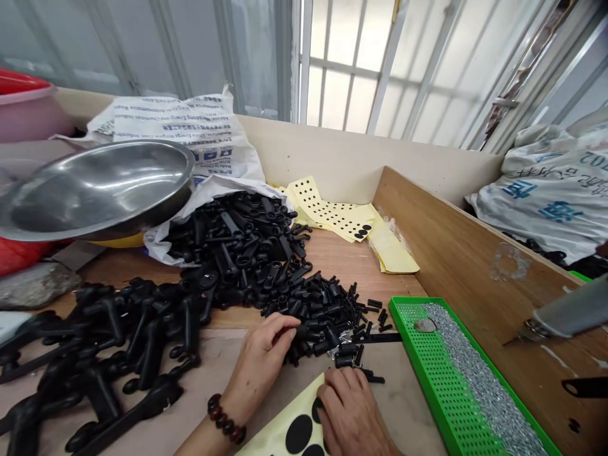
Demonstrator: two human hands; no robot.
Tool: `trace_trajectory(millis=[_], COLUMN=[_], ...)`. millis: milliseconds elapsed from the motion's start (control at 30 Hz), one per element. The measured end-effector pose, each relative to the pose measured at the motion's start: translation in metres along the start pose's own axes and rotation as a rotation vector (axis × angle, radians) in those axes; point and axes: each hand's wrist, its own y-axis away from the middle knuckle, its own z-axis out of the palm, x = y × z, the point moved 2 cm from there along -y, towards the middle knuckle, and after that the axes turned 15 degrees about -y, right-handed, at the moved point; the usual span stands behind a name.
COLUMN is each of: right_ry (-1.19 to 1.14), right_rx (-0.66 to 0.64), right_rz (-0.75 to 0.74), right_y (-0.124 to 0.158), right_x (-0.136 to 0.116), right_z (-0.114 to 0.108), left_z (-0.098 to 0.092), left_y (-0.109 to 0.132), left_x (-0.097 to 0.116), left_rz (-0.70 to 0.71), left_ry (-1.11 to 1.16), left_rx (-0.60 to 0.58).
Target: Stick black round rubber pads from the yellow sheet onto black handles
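Observation:
My left hand [259, 367], with a beaded bracelet on its wrist, is at the near edge of a heap of small black cylinders [327, 310]. Its thumb and forefinger come together around a black part that I cannot make out. My right hand [354, 411] lies over the right edge of a yellow sheet with large black round stickers [298, 434]; its fingers are curled and their tips are partly hidden. A few black cylinders lie just beyond its knuckles. The sheet rests on the table at the bottom of the view.
Black cranks [237, 240] spill from a white sack at the back, and larger black handles [109, 342] lie left. A steel bowl [104, 183] stands behind them. At right are a green tray [430, 380] of metal bits and a wooden board [456, 253]. Sticker sheets [327, 215] lie behind.

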Motion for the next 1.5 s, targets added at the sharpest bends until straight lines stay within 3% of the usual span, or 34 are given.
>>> trace_trajectory(millis=[133,233,300,433,533,600,833,1000,1200,1400,1500], right_ry=[0.010,0.012,0.009,0.014,0.014,-0.007,-0.057,-0.052,-0.269,-0.118,-0.179], right_rx=[-0.061,-0.120,-0.153,-0.208,-0.210,-0.197,-0.191,-0.157,-0.209,-0.219,-0.231], right_rz=[0.024,0.083,0.126,0.154,0.146,0.139,0.119,0.105,0.151,0.177,0.188], right_y=[-0.002,-0.002,-0.002,-0.005,-0.007,-0.007,0.000,-0.002,-0.004,-0.003,-0.006], right_x=[-0.002,-0.005,-0.007,-0.007,-0.008,-0.012,-0.026,-0.030,-0.035,-0.026,-0.027], right_z=[-0.004,-0.008,-0.010,-0.013,-0.014,-0.013,-0.001,-0.003,-0.015,-0.005,-0.004], left_z=[0.005,0.002,-0.002,0.002,0.015,0.023,0.021,0.025,0.030,0.029,0.031], left_y=[-0.019,-0.015,0.006,0.077,0.117,0.127,0.122,0.126,0.126,0.125,0.125], left_x=[0.003,0.006,0.005,-0.001,-0.009,-0.011,0.000,0.001,0.002,0.002,0.001], left_rz=[0.034,0.079,0.128,0.366,0.452,0.475,0.527,0.506,0.488,0.505,0.501], left_ry=[-0.013,-0.020,-0.017,-0.148,-0.434,-0.550,-0.608,-0.657,-0.673,-0.666,-0.687], left_rx=[0.025,0.011,-0.033,-0.190,-0.081,-0.018,0.151,0.101,0.064,0.093,0.065])
